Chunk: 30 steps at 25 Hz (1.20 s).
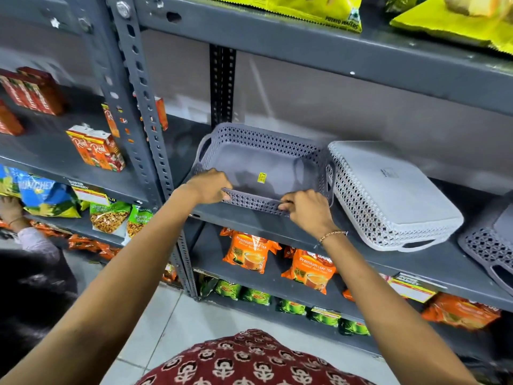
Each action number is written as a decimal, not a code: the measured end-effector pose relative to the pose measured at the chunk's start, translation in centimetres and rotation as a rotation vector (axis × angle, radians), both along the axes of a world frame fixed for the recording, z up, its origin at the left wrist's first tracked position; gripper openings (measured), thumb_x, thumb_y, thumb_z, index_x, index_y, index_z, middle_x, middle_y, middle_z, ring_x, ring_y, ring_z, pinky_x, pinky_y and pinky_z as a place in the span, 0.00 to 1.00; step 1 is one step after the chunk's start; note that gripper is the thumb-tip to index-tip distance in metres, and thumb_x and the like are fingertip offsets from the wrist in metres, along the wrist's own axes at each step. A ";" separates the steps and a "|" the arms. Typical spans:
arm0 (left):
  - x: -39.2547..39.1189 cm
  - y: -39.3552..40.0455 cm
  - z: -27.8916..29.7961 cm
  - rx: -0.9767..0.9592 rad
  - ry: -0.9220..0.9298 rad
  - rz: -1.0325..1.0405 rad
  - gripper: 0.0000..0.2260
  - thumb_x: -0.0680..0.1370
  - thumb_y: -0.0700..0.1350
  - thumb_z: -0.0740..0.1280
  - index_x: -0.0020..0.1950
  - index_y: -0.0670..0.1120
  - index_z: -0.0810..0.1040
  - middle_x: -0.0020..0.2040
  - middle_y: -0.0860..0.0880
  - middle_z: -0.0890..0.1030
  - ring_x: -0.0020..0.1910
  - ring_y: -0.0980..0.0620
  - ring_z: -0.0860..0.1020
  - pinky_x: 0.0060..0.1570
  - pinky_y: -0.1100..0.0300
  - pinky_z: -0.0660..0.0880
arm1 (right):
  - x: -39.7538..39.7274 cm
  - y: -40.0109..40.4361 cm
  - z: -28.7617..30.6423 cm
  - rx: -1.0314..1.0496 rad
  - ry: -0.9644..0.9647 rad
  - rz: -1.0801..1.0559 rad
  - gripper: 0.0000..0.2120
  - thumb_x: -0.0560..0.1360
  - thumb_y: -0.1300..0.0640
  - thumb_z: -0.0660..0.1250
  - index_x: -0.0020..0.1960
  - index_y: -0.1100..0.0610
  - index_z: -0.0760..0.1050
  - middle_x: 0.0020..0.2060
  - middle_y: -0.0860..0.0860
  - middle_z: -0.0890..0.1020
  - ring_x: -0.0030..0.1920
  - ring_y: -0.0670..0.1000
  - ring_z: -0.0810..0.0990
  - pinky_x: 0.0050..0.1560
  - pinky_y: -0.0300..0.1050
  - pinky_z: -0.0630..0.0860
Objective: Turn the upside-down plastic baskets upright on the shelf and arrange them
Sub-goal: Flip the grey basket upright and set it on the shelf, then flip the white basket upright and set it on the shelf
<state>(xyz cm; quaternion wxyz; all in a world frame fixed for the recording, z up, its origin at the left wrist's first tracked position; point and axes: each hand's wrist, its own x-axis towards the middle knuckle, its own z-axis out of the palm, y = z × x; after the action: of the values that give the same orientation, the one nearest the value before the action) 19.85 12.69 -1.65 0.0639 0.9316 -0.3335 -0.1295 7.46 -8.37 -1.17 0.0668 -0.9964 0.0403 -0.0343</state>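
Observation:
A grey lattice plastic basket (261,151) stands upright at the left end of the grey metal shelf (361,257), a small yellow sticker on its floor. My left hand (208,187) and my right hand (308,208) both grip its near rim, fingers curled over the edge. Right beside it a lighter grey basket (388,195) lies upside down, its flat bottom facing up and a handle toward the shelf's front. A third grey basket (491,251) is cut off at the right edge; which way up it lies I cannot tell.
A perforated steel upright (144,112) stands left of the basket. Orange tea packets (249,251) fill the shelf below, yellow wafer bags (319,9) the shelf above. Juice cartons (95,148) sit on the left rack, where another person's hand (11,209) reaches.

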 end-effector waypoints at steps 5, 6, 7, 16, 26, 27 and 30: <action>-0.1 0.5 0.2 -0.002 -0.007 0.026 0.11 0.74 0.38 0.65 0.32 0.43 0.73 0.32 0.42 0.74 0.36 0.43 0.74 0.39 0.52 0.74 | -0.4 1.0 -0.1 0.012 -0.033 0.002 0.10 0.77 0.51 0.63 0.54 0.52 0.81 0.46 0.53 0.87 0.50 0.56 0.83 0.51 0.48 0.78; -0.4 0.6 0.2 0.001 -0.009 0.039 0.08 0.75 0.38 0.65 0.36 0.43 0.76 0.35 0.41 0.76 0.39 0.42 0.77 0.43 0.51 0.75 | -0.4 1.0 -0.3 0.016 -0.036 0.011 0.11 0.77 0.51 0.63 0.54 0.52 0.81 0.46 0.53 0.87 0.49 0.56 0.83 0.51 0.48 0.78; -0.8 0.6 0.2 0.011 -0.017 0.046 0.05 0.76 0.40 0.64 0.43 0.43 0.79 0.40 0.40 0.79 0.45 0.40 0.79 0.48 0.50 0.76 | -0.5 0.9 -0.4 0.037 -0.025 0.014 0.11 0.77 0.49 0.63 0.53 0.52 0.81 0.45 0.53 0.87 0.49 0.56 0.83 0.50 0.49 0.78; -7.0 -7.7 2.8 -0.254 0.060 -0.167 0.34 0.81 0.53 0.58 0.78 0.45 0.42 0.79 0.43 0.49 0.79 0.46 0.46 0.76 0.51 0.45 | -4.4 -4.2 1.8 0.388 -0.500 -0.215 0.07 0.76 0.59 0.64 0.49 0.59 0.81 0.47 0.56 0.85 0.45 0.53 0.82 0.49 0.39 0.78; -16.5 -25.9 0.9 -0.291 -0.006 -0.521 0.34 0.80 0.47 0.60 0.78 0.40 0.43 0.79 0.43 0.44 0.79 0.47 0.43 0.77 0.55 0.45 | -14.6 -21.6 -1.1 1.578 -0.584 -1.316 0.11 0.79 0.62 0.56 0.40 0.55 0.71 0.34 0.51 0.76 0.33 0.49 0.76 0.32 0.37 0.71; -17.2 -27.5 0.4 -0.242 -0.054 -0.511 0.34 0.81 0.48 0.60 0.78 0.40 0.43 0.79 0.43 0.45 0.79 0.47 0.43 0.77 0.55 0.43 | -15.1 -22.7 -1.9 1.592 -0.547 -1.308 0.15 0.80 0.60 0.55 0.35 0.54 0.66 0.29 0.51 0.74 0.28 0.48 0.72 0.30 0.38 0.70; -18.6 -30.1 -1.2 -0.165 -0.235 -0.425 0.35 0.80 0.52 0.61 0.78 0.41 0.46 0.80 0.44 0.47 0.79 0.47 0.43 0.75 0.55 0.39 | -15.0 -25.2 -3.7 1.814 -0.532 -1.208 0.15 0.80 0.57 0.53 0.35 0.56 0.64 0.37 0.52 0.75 0.35 0.52 0.74 0.52 0.42 0.75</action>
<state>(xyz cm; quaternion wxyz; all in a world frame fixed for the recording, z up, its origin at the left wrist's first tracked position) 1.21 -17.36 -2.87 0.0717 0.8410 -0.5362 -0.0032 -7.50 -33.62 -4.91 0.7467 -0.3570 0.5116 -0.2307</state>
